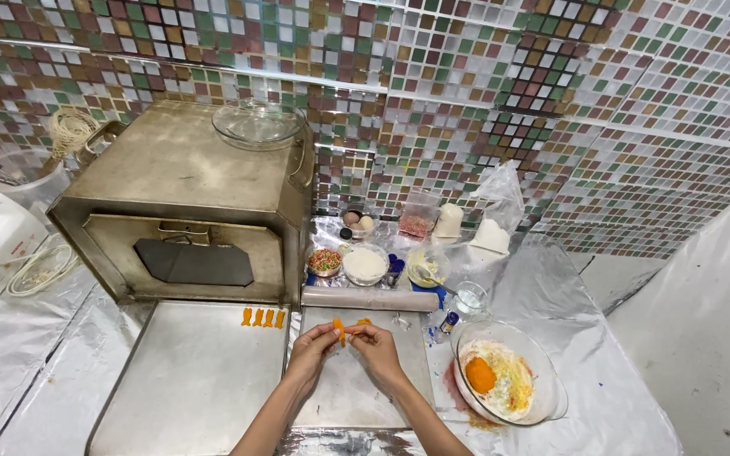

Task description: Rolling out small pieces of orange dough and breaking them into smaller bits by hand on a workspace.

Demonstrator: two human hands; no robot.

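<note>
So the soft orange dough piece [340, 329] is a small, smooth, finger-shaped strip, pinched upright between both hands above a flat grey metal board [356, 388]. The left hand [314, 348] has its grip closed on the strip with thumb and fingertips, and the right hand [377, 346] is pinching a second orange bit at its tips, so both grips are closed tight on dough. Four little orange dough sticks [263, 317] lie in a neat row on the dull steel baking tray [187, 380], just in front of the worn, boxy metal oven [179, 211]. A pale rolling pin [369, 298] lies across the board's far edge. The clear glass bowl [508, 384] on the crinkly foil-covered counter [601, 397] holds an orange dough ball beside yellowish crumbly mix.
</note>
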